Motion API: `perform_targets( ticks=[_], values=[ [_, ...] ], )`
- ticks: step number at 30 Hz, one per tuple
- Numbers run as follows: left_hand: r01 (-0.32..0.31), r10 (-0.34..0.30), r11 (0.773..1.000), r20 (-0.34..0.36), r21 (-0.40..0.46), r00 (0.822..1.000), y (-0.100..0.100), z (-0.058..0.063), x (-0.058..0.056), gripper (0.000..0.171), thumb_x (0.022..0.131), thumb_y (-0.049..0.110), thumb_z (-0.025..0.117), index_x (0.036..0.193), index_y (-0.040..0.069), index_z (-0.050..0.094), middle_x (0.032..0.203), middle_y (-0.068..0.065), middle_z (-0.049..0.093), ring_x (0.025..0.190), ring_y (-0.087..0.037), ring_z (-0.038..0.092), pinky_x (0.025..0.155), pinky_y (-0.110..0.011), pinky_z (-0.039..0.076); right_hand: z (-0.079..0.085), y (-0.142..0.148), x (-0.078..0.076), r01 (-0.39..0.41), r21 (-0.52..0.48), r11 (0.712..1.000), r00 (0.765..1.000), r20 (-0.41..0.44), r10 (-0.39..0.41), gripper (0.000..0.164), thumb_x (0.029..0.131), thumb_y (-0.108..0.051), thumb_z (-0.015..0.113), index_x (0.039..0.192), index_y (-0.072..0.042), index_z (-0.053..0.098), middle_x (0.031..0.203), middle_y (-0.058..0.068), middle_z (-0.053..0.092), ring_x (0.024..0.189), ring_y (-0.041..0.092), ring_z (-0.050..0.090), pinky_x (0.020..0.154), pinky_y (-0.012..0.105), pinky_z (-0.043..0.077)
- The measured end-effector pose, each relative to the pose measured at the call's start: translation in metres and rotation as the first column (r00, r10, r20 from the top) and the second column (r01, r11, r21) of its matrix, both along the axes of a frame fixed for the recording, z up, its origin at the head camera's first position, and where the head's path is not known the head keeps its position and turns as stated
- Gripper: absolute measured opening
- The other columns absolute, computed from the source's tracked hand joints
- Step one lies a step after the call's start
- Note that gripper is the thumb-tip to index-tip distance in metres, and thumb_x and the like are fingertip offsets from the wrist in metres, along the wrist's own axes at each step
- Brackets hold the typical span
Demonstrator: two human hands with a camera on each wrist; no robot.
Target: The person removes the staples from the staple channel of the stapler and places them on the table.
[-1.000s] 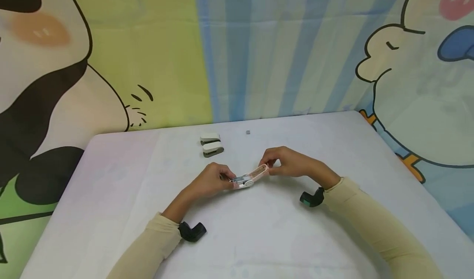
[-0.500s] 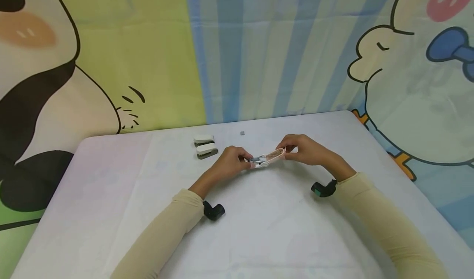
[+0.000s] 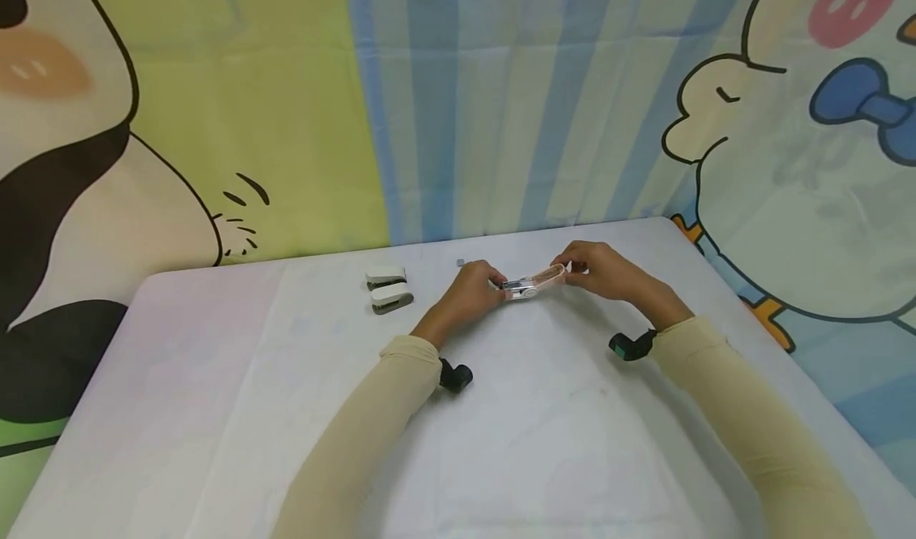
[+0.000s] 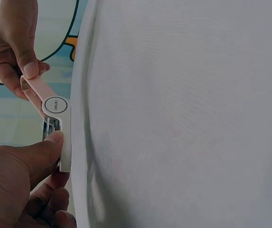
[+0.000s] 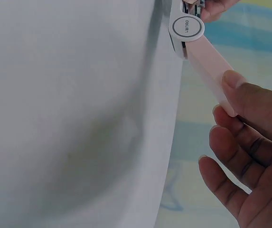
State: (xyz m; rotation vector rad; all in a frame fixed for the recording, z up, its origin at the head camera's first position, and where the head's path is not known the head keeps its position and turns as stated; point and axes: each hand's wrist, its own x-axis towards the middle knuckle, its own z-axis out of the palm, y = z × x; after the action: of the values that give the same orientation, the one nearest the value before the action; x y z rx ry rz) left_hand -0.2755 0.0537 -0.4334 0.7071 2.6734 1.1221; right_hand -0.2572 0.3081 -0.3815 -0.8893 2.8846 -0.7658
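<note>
A white and pink stapler (image 3: 534, 285), folded open at its round hinge, is held above the far part of the table between both hands. My left hand (image 3: 468, 291) pinches the white end, its thumb by the exposed metal part (image 4: 51, 125). At the other end, my right hand (image 3: 604, 270) pinches the tip of the pink arm (image 5: 207, 61) between thumb and forefinger; its other fingers are loosely bent in the right wrist view. Lettering shows on the hinge disc (image 4: 56, 105). Whether staples lie inside cannot be made out.
Two small white and grey staplers, a front one (image 3: 392, 296) and a rear one (image 3: 386, 275), lie left of my left hand. Behind that hand is a tiny grey piece (image 3: 460, 262). The white table (image 3: 544, 436) ends at a printed curtain (image 3: 487, 126).
Both hands have moved away and to the right, carrying the stapler toward the table's far edge. Their grips look the same. The head view has turned slightly right.
</note>
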Motion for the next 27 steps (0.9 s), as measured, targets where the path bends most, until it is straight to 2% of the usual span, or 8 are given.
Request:
perform_targets(
  ticks=[5, 9, 14, 19, 27],
  values=[
    [-0.055, 0.056, 0.998, -0.020, 0.019, 0.998, 0.011, 0.000, -0.010, 0.023, 0.089, 0.014, 0.072, 0.109, 0.000, 0.073, 0.099, -0.004, 0.060, 0.093, -0.016, 0.053, 0.083, -0.031, 0.044, 0.004, 0.004, -0.017, 0.046, 0.032, 0.998, 0.999, 0.000, -0.047, 0.029, 0.090, -0.001, 0.068, 0.119, 0.004, 0.065, 0.104, 0.014, 0.063, 0.085, 0.025, 0.057, 0.074, 0.041, 0.049],
    [-0.092, 0.094, 0.995, -0.057, 0.036, 0.994, 0.017, -0.006, -0.017, 0.023, 0.089, 0.014, 0.073, 0.107, 0.000, 0.074, 0.099, -0.005, 0.064, 0.092, -0.016, 0.055, 0.083, -0.030, 0.044, 0.007, 0.004, -0.028, 0.062, 0.070, 0.996, 0.997, 0.032, -0.064, 0.030, 0.092, -0.003, 0.067, 0.121, 0.003, 0.065, 0.107, 0.015, 0.062, 0.087, 0.027, 0.058, 0.074, 0.042, 0.049],
    [-0.086, 0.090, 0.995, -0.071, 0.057, 0.993, 0.027, -0.012, -0.021, 0.023, 0.090, 0.013, 0.072, 0.109, 0.001, 0.073, 0.101, -0.006, 0.066, 0.093, -0.016, 0.056, 0.082, -0.030, 0.046, 0.003, 0.011, -0.033, 0.109, 0.103, 0.989, 0.992, 0.057, -0.115, 0.031, 0.092, -0.002, 0.066, 0.123, 0.003, 0.064, 0.109, 0.016, 0.061, 0.089, 0.028, 0.059, 0.076, 0.044, 0.050],
    [-0.114, 0.115, 0.993, -0.062, 0.015, 0.991, 0.036, -0.015, -0.021, 0.022, 0.091, 0.014, 0.071, 0.110, 0.003, 0.073, 0.098, -0.004, 0.064, 0.086, -0.014, 0.053, 0.075, -0.028, 0.045, -0.008, 0.019, -0.036, 0.141, 0.102, 0.985, 0.985, 0.083, -0.150, 0.032, 0.093, -0.002, 0.063, 0.125, 0.003, 0.063, 0.113, 0.017, 0.061, 0.093, 0.030, 0.059, 0.080, 0.046, 0.050],
    [-0.162, 0.155, 0.985, -0.119, -0.051, 0.981, 0.041, -0.013, -0.020, 0.021, 0.092, 0.016, 0.070, 0.109, 0.007, 0.074, 0.096, -0.004, 0.060, 0.091, -0.018, 0.048, 0.075, -0.030, 0.041, -0.014, 0.023, -0.037, 0.137, 0.076, 0.988, 0.990, 0.036, -0.140, 0.033, 0.093, -0.003, 0.064, 0.126, 0.003, 0.062, 0.111, 0.017, 0.061, 0.091, 0.030, 0.059, 0.077, 0.045, 0.051]
  ],
)
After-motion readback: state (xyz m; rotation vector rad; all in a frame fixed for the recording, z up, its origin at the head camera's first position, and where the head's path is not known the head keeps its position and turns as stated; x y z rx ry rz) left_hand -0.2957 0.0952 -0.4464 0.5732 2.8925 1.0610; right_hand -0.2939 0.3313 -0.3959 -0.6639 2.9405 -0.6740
